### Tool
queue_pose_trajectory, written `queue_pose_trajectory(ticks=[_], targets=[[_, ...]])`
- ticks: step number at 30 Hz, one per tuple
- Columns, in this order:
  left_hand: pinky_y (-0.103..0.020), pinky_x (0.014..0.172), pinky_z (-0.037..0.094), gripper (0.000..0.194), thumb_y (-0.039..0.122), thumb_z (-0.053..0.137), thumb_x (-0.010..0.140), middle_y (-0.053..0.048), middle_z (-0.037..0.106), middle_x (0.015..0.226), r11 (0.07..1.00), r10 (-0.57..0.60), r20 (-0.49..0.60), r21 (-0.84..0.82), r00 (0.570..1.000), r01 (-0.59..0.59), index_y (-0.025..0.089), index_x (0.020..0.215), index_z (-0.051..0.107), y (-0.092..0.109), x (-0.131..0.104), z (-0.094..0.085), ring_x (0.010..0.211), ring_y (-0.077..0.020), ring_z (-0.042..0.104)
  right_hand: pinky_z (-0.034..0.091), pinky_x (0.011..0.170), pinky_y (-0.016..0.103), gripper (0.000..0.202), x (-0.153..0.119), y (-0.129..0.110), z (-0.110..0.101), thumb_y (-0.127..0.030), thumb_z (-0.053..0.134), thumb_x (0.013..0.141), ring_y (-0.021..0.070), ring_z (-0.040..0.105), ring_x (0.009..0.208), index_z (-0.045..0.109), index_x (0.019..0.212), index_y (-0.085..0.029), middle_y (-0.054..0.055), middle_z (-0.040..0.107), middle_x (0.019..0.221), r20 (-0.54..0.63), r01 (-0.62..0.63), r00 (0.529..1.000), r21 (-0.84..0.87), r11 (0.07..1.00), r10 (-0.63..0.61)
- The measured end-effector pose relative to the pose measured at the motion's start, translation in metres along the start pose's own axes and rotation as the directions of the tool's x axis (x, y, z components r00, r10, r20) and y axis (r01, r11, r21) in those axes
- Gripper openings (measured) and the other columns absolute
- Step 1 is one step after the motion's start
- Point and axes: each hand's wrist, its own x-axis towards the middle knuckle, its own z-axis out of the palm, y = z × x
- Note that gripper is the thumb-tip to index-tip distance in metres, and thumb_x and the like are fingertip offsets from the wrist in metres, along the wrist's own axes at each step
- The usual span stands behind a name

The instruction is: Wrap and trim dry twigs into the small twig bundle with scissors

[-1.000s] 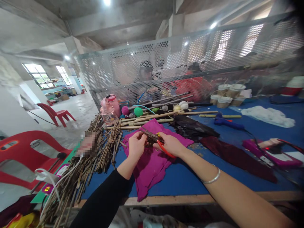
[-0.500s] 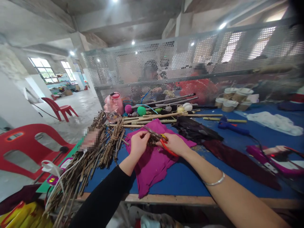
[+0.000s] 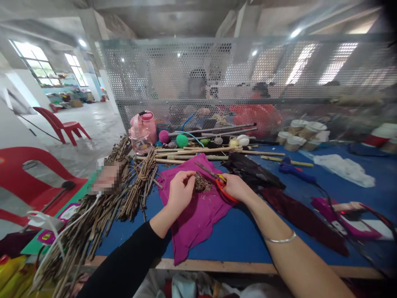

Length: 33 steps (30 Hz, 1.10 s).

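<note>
Brown dry twigs lie in bundles along the left edge of the blue-topped table. Your left hand has its thumb and fingertips bunched beside a crumbly brown heap; I cannot tell whether they pinch anything. The heap rests on a magenta cloth reaching the front edge. Your right hand clasps metal scissors by their red-and-yellow handles, blades pointing left.
</note>
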Motion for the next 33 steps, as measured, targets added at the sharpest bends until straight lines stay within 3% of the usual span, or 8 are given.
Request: queue_pose_trajectory(ticks=[7, 12, 14, 17, 20, 24, 28, 33], targets=[[-0.026, 0.07, 0.044, 0.018, 0.024, 0.052, 0.076, -0.006, 0.067, 0.081, 0.998, 0.049, 0.144, 0.037, 0.988, -0.055, 0.019, 0.084, 0.068, 0.015, -0.008, 0.0, 0.073, -0.0166, 0.059, 0.031, 0.053, 0.019, 0.012, -0.003, 0.004, -0.006, -0.014, 0.049, 0.062, 0.0128, 0.054, 0.061, 0.055, 0.069, -0.02, 0.0, 0.062, 0.067, 0.036, 0.047, 0.998, 0.077, 0.996, -0.05], [-0.022, 0.048, 0.039, 0.025, 0.036, 0.051, 0.077, -0.003, 0.059, 0.053, 0.993, -0.105, 0.337, -0.021, 0.936, 0.119, 0.018, 0.071, 0.068, 0.019, -0.013, 0.003, 0.048, -0.0127, 0.052, 0.034, 0.054, 0.02, 0.007, -0.006, -0.003, -0.017, -0.019, 0.052, 0.061, 0.0126, 0.051, 0.059, 0.053, 0.068, -0.019, -0.001, 0.058, 0.064, -0.077, 0.002, 0.997, 0.262, 0.965, 0.019], [-0.021, 0.043, 0.035, 0.029, 0.039, 0.05, 0.077, -0.002, 0.054, 0.046, 0.968, -0.198, 0.428, -0.058, 0.882, 0.245, 0.016, 0.07, 0.068, 0.017, -0.015, 0.007, 0.041, -0.0109, 0.047, 0.035, 0.053, 0.02, 0.008, -0.007, -0.01, -0.017, -0.022, 0.053, 0.061, 0.0114, 0.048, 0.056, 0.05, 0.067, -0.019, -0.002, 0.055, 0.061, -0.139, 0.008, 0.989, 0.413, 0.911, 0.054], [-0.021, 0.043, 0.037, 0.033, 0.04, 0.055, 0.073, -0.003, 0.061, 0.058, 0.878, -0.351, 0.414, -0.166, 0.84, 0.449, 0.016, 0.093, 0.066, 0.015, -0.019, 0.014, 0.044, -0.011, 0.051, 0.036, 0.05, 0.019, 0.015, -0.01, -0.026, -0.01, -0.027, 0.055, 0.061, 0.0094, 0.044, 0.05, 0.045, 0.068, -0.02, -0.004, 0.05, 0.058, -0.133, 0.045, 0.989, 0.671, 0.74, 0.061], [-0.021, 0.045, 0.037, 0.037, 0.038, 0.06, 0.07, -0.005, 0.063, 0.064, 0.827, -0.35, 0.482, -0.243, 0.803, 0.506, 0.013, 0.097, 0.064, 0.013, -0.021, 0.018, 0.048, -0.0104, 0.052, 0.039, 0.052, 0.02, 0.019, -0.015, -0.045, -0.001, -0.029, 0.058, 0.061, 0.0093, 0.046, 0.053, 0.043, 0.069, -0.02, -0.004, 0.051, 0.062, -0.149, 0.114, 0.989, 0.812, 0.573, 0.013], [-0.021, 0.051, 0.041, 0.032, 0.035, 0.066, 0.065, -0.006, 0.063, 0.065, 0.815, -0.372, 0.382, -0.301, 0.846, 0.494, 0.009, 0.085, 0.064, 0.011, -0.02, 0.018, 0.052, -0.01, 0.053, 0.038, 0.049, 0.02, 0.021, -0.02, -0.063, 0.005, -0.027, 0.06, 0.059, 0.0091, 0.044, 0.05, 0.044, 0.071, -0.02, -0.004, 0.05, 0.061, -0.124, 0.107, 0.992, 0.893, 0.438, 0.01], [-0.024, 0.063, 0.045, 0.043, 0.028, 0.07, 0.062, -0.007, 0.065, 0.082, 0.824, -0.325, 0.301, -0.376, 0.897, 0.424, 0.013, 0.101, 0.059, 0.014, -0.019, 0.017, 0.066, -0.012, 0.058, 0.037, 0.048, 0.02, 0.022, -0.023, -0.065, 0.004, -0.025, 0.061, 0.059, 0.0083, 0.043, 0.049, 0.044, 0.071, -0.02, -0.006, 0.048, 0.059, -0.104, 0.092, 0.995, 0.925, 0.369, 0.013], [-0.023, 0.059, 0.045, 0.036, 0.034, 0.062, 0.071, -0.008, 0.066, 0.078, 0.822, -0.329, 0.382, -0.334, 0.864, 0.461, 0.011, 0.099, 0.063, 0.021, -0.02, 0.015, 0.063, -0.0119, 0.057, 0.037, 0.048, 0.02, 0.021, -0.025, -0.062, 0.001, -0.023, 0.06, 0.059, 0.0084, 0.045, 0.05, 0.043, 0.072, -0.02, -0.006, 0.049, 0.058, -0.094, 0.081, 0.995, 0.924, 0.374, 0.018]])
